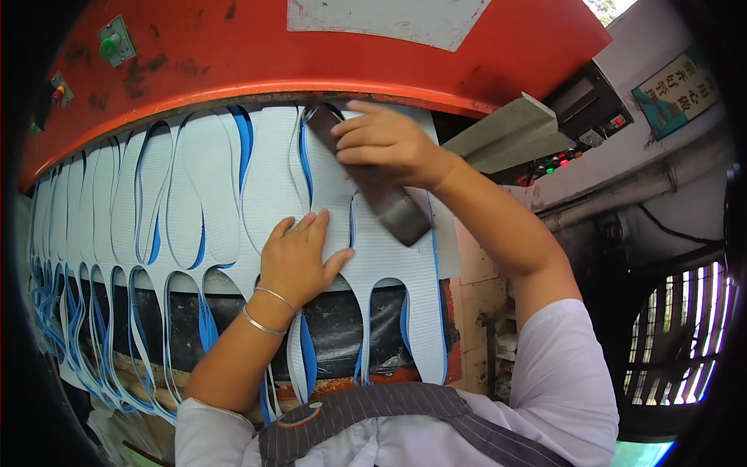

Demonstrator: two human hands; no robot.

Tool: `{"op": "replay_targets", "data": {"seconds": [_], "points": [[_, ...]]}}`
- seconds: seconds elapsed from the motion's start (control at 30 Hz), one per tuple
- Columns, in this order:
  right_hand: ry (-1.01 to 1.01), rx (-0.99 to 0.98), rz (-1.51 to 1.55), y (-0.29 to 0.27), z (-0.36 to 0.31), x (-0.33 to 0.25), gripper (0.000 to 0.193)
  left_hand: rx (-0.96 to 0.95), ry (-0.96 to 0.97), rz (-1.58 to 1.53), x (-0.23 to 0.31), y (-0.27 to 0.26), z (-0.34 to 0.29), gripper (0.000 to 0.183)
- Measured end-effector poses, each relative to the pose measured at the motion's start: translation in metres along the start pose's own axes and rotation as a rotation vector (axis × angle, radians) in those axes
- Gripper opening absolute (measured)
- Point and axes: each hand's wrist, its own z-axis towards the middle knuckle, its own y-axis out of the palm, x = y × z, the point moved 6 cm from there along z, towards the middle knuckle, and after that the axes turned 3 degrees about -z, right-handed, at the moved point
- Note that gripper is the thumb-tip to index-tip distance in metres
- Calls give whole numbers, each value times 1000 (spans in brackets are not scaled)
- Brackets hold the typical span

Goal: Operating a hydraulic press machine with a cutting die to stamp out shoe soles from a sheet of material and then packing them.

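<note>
Gripped in the right hand (385, 148) is a long, dark, block-like tool (391, 208), the fingers wrapped over its side. From the head view, it slants from near the edge of the orange-red machine (226, 50) down towards the right side of a white ribbed sheet (272, 152); whether it touches the sheet I cannot tell, as its outline is slightly blurred. The left hand (299, 253) holds nothing: it lies palm down on the sheet, fingers spread, just beside a slit below the tool, with two silver-coloured bangles (264, 321) around its wrist

Sole-shaped outlines (208, 187) run side by side across the sheet, with blue showing along the cut edges. Towards the person, curved strips hang past a black surface (389, 327), bunching closely at the far left. A pale patch (381, 19) covers part of the machine's front, and a green button (110, 48) sits at its upper left. To the right are a grey metal plate (506, 136), a black control box (585, 105) with a small red display, and a barred opening (673, 335). Dark striped apron straps (373, 409) cross the person's white shirt (560, 366)
</note>
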Motion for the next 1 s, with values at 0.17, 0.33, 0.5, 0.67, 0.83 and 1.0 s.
{"op": "replay_targets", "data": {"seconds": [0.17,0.33,0.5,0.67,0.83,1.0], "points": [[389,607,33,-122,-21,-11,12,-263,-97,79,7,9,38,40],[1099,287,51,-102,-59,-17,45,-334,-55,173,-26,29,91,42],[1440,-278,-2,-10,-121,-11,45,-243,-100,263,-52,71,121,52],[1565,-355,-124,30,-105,34,44,-301,-214,311,-61,71,138,49],[1499,-19,210,26,-136,-17,79,-381,-5,77,-10,71,58,49],[1237,-149,280,17,-153,-100,106,-274,-13,25,30,26,-4,47]]}}
